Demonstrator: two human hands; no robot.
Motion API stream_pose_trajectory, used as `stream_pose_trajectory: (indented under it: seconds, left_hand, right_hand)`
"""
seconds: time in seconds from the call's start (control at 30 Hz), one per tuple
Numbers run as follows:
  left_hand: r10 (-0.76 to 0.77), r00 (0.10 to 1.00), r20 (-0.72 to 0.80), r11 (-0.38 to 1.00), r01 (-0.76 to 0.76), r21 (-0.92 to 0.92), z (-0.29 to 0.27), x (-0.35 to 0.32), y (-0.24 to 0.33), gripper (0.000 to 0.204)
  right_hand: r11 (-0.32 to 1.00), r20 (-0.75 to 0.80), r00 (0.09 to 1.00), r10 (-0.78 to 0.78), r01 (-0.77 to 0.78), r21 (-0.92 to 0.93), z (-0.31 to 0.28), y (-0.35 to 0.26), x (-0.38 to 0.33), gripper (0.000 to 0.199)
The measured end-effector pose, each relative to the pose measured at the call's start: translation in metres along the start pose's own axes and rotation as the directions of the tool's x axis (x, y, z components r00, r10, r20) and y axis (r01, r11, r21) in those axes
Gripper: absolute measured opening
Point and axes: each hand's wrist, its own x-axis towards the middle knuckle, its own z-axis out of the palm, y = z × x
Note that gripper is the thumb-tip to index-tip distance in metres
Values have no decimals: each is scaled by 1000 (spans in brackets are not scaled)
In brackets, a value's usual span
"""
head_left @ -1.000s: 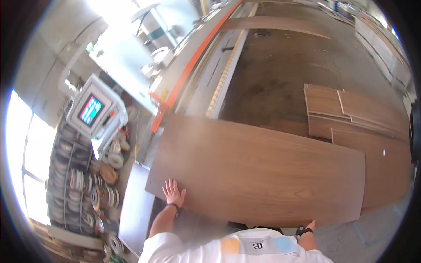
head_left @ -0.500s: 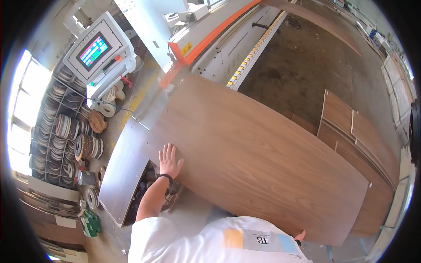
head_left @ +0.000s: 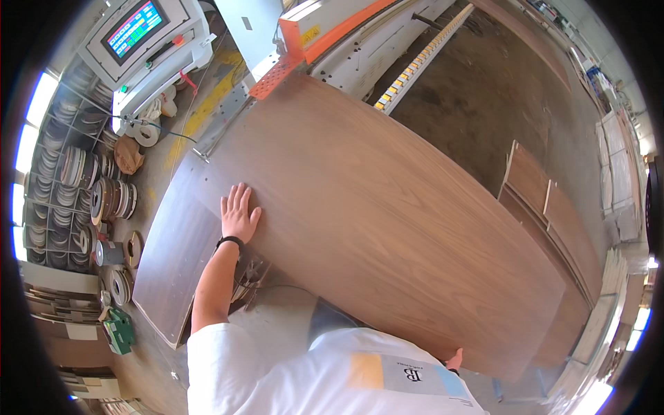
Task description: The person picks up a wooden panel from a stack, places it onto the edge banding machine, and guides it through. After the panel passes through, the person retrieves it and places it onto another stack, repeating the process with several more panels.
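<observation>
A large brown wood-grain panel (head_left: 387, 228) lies slantwise in front of me, its far left corner by the orange bracket of a long machine. My left hand (head_left: 240, 216), with a black band at the wrist, rests flat on the panel's left part, fingers stretched out. At the near right edge is my right hand (head_left: 454, 359); a digit shows over the edge and the rest is hidden behind the panel and my shirt. It appears to grip that edge. Under the panel's left end, a smooth grey-brown tabletop (head_left: 173, 256) reaches out to the left.
An orange bracket (head_left: 279, 79) and a roller rail (head_left: 422, 62) belong to the machine ahead. A control console (head_left: 138, 34) with a lit screen stands far left, above racks of edging rolls (head_left: 66, 173). More wooden panels (head_left: 553, 228) lean or lie at right. A green box (head_left: 119, 330) sits lower left.
The view has shifted, so console, bracket and tabletop appear higher or farther left. Both hands also appear farther left and higher, keeping about the same places on the panel.
</observation>
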Motion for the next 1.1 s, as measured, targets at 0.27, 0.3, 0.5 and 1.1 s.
stream_pose_trajectory:
  seconds: [0.27, 0.3, 0.5, 1.1]
  left_hand:
    - [-38, 998, -49, 999, 37, -25, 2, 19, -32, 60]
    - [-47, 998, -48, 998, 44, -46, 0, 20, -29, 59]
    - [-67, 997, -42, 995, 64, -77, -4, 22, -34, 59]
    - [-59, 989, -134, 989, 40, -144, 14, 139, 28, 57]
  right_hand:
    - [943, 160, 975, 152, -94, -319, 16, -6, -8, 67]
    - [947, 147, 978, 146, -96, -305, 14, -10, -10, 67]
    - [942, 101, 986, 134, -95, -321, 32, -25, -12, 67]
    - [928, 144, 980, 137, -76, -366, 123, -87, 68, 61]
